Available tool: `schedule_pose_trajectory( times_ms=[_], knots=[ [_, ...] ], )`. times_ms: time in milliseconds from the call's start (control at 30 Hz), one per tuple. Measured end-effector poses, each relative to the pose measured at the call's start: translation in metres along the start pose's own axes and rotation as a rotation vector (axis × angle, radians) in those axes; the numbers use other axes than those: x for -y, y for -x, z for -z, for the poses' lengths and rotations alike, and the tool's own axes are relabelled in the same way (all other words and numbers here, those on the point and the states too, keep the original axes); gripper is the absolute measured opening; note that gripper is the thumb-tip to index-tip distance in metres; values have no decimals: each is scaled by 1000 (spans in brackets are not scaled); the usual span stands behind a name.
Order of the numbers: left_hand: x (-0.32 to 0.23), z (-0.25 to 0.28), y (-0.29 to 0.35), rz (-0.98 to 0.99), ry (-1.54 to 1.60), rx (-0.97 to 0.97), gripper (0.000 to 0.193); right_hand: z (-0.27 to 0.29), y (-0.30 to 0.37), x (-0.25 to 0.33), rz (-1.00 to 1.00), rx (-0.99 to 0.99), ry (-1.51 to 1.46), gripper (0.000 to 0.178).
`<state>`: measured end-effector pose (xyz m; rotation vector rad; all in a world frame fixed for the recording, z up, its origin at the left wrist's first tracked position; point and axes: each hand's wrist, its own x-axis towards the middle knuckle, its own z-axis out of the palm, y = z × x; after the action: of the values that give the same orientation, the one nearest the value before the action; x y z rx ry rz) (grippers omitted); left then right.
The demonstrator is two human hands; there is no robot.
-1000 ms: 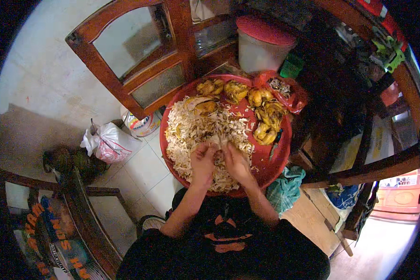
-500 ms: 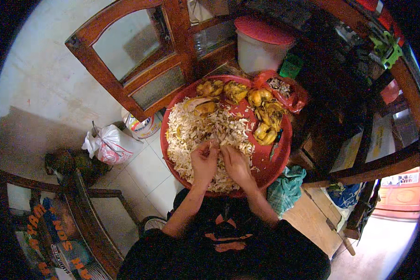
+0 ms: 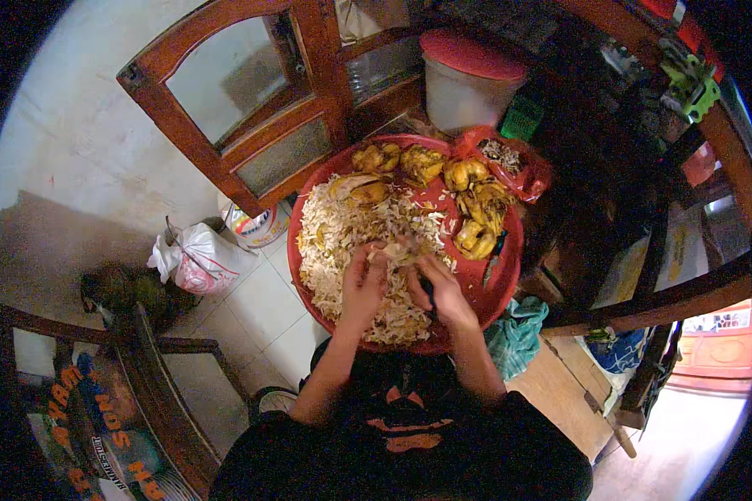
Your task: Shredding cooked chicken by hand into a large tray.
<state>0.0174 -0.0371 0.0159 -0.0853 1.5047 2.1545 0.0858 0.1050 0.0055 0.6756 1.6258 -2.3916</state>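
A wide red tray (image 3: pixel 508 280) in front of me holds a broad heap of pale shredded chicken (image 3: pixel 322 255). Over the heap, my left hand (image 3: pixel 364 282) is closed on a pale piece of chicken meat (image 3: pixel 386 252). My right hand (image 3: pixel 443 288), a little blurred, pinches at the right side of that piece; its fingertips are partly hidden. Larger yellow-brown chicken pieces (image 3: pixel 476 238) lie along the tray's far and right sides. A chunk of chicken (image 3: pixel 366 194) rests on the heap's far part. Near the right rim lies what looks like a knife (image 3: pixel 491 265).
A red plastic bag (image 3: pixel 536 177) with scraps sits at the tray's far right edge. Behind stand a lidded white bucket (image 3: pixel 468 88) and a wooden cabinet door (image 3: pixel 334 100). A white bag (image 3: pixel 196 259) and tub are left; a green cloth (image 3: pixel 516 334) is right.
My hands have lifted slightly and moved apart, the right one shifting rightward. The piece of meat between them shows more now. The tray and the larger chicken pieces stay put.
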Motion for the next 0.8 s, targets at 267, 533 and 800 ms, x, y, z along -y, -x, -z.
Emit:
schedule_pose_trajectory(
  times_ms=[267,533,800],
  knots=[
    [-3,26,-11,256,281,219,21,22,-7,-34,-63,146,451,56],
    [-6,7,-4,258,381,78,23,-9,-2,-4,173,59,790,48],
    [-15,13,-1,108,108,220,24,-24,7,15,403,42,747,49]
  ],
)
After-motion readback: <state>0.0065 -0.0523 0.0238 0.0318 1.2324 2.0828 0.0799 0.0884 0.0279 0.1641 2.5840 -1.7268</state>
